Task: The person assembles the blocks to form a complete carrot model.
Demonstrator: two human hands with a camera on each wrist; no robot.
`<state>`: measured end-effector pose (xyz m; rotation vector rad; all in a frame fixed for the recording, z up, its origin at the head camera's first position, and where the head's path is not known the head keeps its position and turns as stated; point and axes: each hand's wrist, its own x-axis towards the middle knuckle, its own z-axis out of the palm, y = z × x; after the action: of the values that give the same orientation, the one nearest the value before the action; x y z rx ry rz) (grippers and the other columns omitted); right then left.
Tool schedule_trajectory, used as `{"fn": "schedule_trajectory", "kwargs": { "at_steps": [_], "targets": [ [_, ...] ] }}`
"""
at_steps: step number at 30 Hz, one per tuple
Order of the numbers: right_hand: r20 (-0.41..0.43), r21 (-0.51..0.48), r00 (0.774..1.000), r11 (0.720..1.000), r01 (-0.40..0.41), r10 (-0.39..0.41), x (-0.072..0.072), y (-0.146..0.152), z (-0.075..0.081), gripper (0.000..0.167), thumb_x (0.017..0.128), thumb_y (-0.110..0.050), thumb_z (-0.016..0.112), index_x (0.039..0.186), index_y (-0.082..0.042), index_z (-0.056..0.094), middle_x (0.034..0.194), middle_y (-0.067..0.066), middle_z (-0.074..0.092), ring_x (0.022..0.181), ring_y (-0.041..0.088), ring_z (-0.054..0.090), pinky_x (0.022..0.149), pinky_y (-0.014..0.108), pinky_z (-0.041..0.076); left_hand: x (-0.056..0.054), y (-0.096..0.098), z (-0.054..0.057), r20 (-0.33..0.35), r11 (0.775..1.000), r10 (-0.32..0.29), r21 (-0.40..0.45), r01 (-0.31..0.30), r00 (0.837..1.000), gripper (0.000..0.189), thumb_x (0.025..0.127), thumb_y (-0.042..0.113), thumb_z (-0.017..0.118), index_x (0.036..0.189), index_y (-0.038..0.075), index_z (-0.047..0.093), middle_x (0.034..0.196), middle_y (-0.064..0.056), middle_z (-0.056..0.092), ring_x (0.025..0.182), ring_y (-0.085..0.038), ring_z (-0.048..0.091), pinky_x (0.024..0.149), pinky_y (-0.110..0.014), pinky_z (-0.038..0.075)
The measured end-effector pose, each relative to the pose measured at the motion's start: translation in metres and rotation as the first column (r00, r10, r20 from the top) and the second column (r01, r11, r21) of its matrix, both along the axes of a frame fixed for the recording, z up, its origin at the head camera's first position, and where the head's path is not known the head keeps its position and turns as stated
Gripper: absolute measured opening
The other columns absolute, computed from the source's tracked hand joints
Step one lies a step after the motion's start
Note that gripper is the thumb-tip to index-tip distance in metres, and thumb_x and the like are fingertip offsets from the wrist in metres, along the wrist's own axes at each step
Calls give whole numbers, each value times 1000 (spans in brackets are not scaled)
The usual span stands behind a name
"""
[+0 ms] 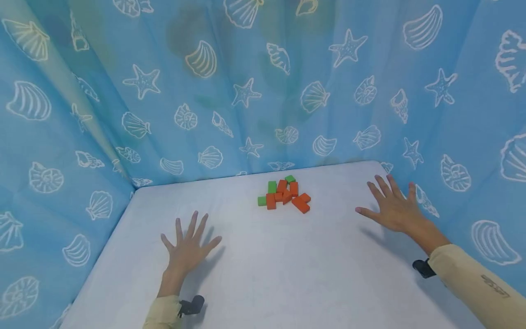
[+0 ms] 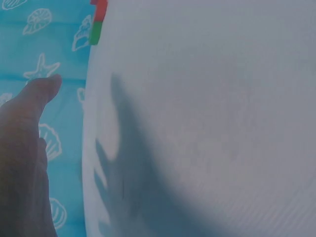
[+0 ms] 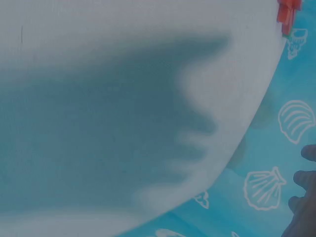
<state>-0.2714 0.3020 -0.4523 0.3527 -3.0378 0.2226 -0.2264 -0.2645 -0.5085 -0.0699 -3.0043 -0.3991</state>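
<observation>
Several small red and green blocks lie in a loose cluster near the far edge of the white table, among them a red block (image 1: 301,204) at the cluster's near right and a green block (image 1: 262,201) at its left end. My left hand (image 1: 186,253) hovers over the table's left part with fingers spread, holding nothing. On the far right, my right hand (image 1: 396,210) is raised with its fingers spread too, and it is bare. Neither hand touches a block. In the left wrist view, a green block (image 2: 96,32) shows at the top edge; the right wrist view catches red blocks (image 3: 289,12).
The white table (image 1: 263,274) spreads between and below the hands. A blue curtain (image 1: 255,91) with white shell and starfish prints surrounds its back and sides. Each wrist carries a small black device, such as the left wrist camera (image 1: 192,305).
</observation>
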Motion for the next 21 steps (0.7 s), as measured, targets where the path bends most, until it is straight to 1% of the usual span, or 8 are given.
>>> {"fn": "schedule_trajectory", "kwargs": {
  "at_steps": [1,3,5,6,9,12,16,21],
  "targets": [
    [0,-12,1000,1000,-1,1,0,-1,-2,104,90,-75,45,157,0,19,163,27,5,148,47,-8,101,74,-18,0,1,1,6,1000,-2,1,2,1000,94,86,82,41,161,31,16,168,-4,4,147,-47,-16,92,-72,-30],
    [-17,-26,1000,1000,-6,5,2,-5,-5,101,91,-71,50,155,3,23,162,28,11,148,47,-2,103,75,-15,0,3,3,15,1000,-3,-2,3,1000,94,86,82,42,161,31,17,168,-4,5,147,-47,-15,94,-74,-28],
    [-48,-49,999,999,-19,17,6,-11,-9,94,92,-62,57,152,6,30,159,29,20,146,48,8,105,75,-8,0,7,6,26,1000,-7,13,7,1000,94,86,81,44,161,31,19,168,-3,6,148,-46,-13,96,-75,-24],
    [-64,-61,998,998,-28,24,8,-15,-12,89,92,-57,61,150,6,34,157,28,25,145,48,13,106,75,-3,-1,10,7,24,1000,-12,18,12,1000,93,86,81,45,161,31,20,168,-2,7,149,-46,-10,97,-76,-21],
    [-110,-78,993,995,-57,48,10,-26,-18,75,91,-42,69,144,5,44,151,26,37,139,46,26,104,73,14,-11,20,2,-7,999,-32,43,33,999,90,87,79,47,160,32,24,167,0,13,149,-44,1,102,-77,-10],
    [-129,-107,988,990,-96,82,10,-37,-22,65,90,-33,72,141,2,50,146,24,45,134,44,34,99,71,23,-23,34,-2,-53,995,-65,75,69,996,85,89,74,51,158,31,29,165,0,22,147,-42,12,105,-76,1],
    [-132,-128,985,984,-128,111,7,-53,-26,57,90,-28,72,138,-2,55,142,21,51,132,40,39,98,69,26,-41,60,-6,-95,988,-107,100,116,990,76,91,64,58,155,29,37,160,0,33,143,-38,23,106,-71,11],
    [-101,-147,986,978,-146,132,-2,-78,-29,56,90,-27,73,138,-5,56,142,19,52,132,39,39,98,66,26,-62,91,-8,-112,976,-149,142,164,983,66,92,53,63,150,27,45,155,1,41,139,-34,30,106,-67,16]
  ]
}}
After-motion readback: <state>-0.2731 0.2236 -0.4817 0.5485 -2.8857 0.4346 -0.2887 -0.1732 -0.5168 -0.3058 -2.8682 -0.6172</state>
